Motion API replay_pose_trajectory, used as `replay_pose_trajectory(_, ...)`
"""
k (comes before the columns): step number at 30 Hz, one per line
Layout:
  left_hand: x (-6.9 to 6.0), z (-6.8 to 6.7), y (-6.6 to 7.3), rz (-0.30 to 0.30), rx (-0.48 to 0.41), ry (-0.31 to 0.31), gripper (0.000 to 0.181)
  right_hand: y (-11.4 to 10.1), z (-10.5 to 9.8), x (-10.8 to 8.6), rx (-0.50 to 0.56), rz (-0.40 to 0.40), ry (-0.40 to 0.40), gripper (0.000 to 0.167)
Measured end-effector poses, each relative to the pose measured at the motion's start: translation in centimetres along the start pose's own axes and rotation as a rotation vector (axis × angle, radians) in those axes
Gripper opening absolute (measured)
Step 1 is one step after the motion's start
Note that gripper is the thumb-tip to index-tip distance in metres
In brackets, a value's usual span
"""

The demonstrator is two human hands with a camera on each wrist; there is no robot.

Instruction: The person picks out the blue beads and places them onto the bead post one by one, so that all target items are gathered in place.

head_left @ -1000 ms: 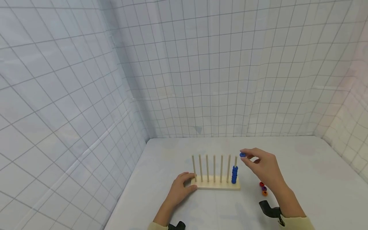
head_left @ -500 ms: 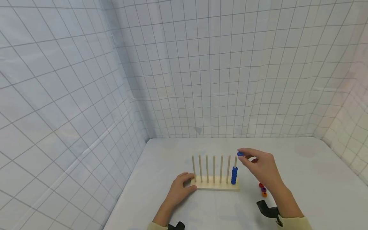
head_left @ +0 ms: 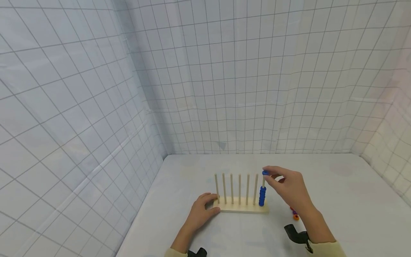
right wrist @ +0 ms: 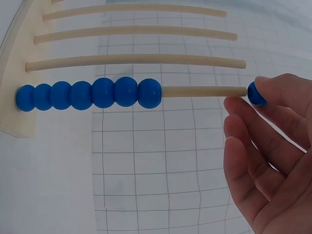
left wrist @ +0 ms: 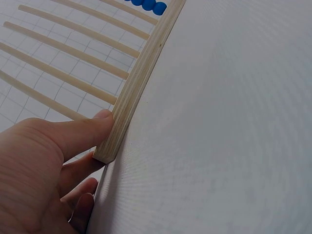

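Note:
A pale wooden base point(head_left: 239, 207) carries several upright pegs point(head_left: 239, 189). Its rightmost peg point(right wrist: 204, 91) bears a stack of several blue beads point(right wrist: 102, 92), and the upper part of that peg is bare. Between thumb and forefinger, my right hand point(head_left: 290, 187) pinches another blue bead point(right wrist: 256, 95) right at this peg's tip; whether the tip has entered its hole I cannot tell. At the base's left end, my left hand point(head_left: 200, 212) grips the wood, thumb on the near side and fingers beyond, as the left wrist view shows.
Beside the right forearm, an orange bead point(head_left: 296, 217) lies on the white table point(head_left: 244, 235), with purple and red beads partly hidden behind the arm. White gridded sheets point(head_left: 234, 89) hang along the back and sides.
My right hand has moved left with the blue bead, from beside the rightmost peg to over its tip. The left hand has stayed on the base.

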State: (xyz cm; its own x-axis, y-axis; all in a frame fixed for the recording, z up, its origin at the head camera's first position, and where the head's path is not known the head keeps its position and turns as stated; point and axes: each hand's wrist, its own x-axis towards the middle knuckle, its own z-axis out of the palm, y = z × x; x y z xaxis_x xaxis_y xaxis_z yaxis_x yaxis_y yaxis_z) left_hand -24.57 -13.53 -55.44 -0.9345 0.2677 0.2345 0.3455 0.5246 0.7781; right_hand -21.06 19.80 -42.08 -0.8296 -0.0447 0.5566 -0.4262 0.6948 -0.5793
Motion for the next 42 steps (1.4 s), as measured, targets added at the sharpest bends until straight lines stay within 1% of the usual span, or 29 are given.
replay_pose_trajectory(3,0.02,0.06,-0.12,0.000,0.007,0.002,0.047,-0.07,0.06,0.00,0.008,0.002,-0.004,0.024)
replay_pose_trajectory(10,-0.07,0.00,0.07,-0.004,-0.006,0.003,0.047,-0.05,0.20,-0.12,0.024,-0.009,-0.007,0.023)
replay_pose_trajectory(16,-0.11,-0.05,0.23,-0.011,-0.006,0.002,0.047,0.03,0.30,-0.21,0.008,-0.002,-0.014,0.024)
replay_pose_trajectory(25,-0.08,-0.01,0.00,0.003,0.000,0.003,0.046,0.33,0.39,-0.35,0.002,-0.002,-0.029,0.025)
replay_pose_trajectory(30,-0.07,0.08,-0.17,0.005,0.002,0.003,0.047,0.38,0.48,-0.43,0.004,0.014,-0.043,0.025)
replay_pose_trajectory(42,-0.01,0.10,-0.14,0.008,-0.002,0.001,0.048,0.53,0.68,-0.67,0.010,0.024,-0.046,0.025)
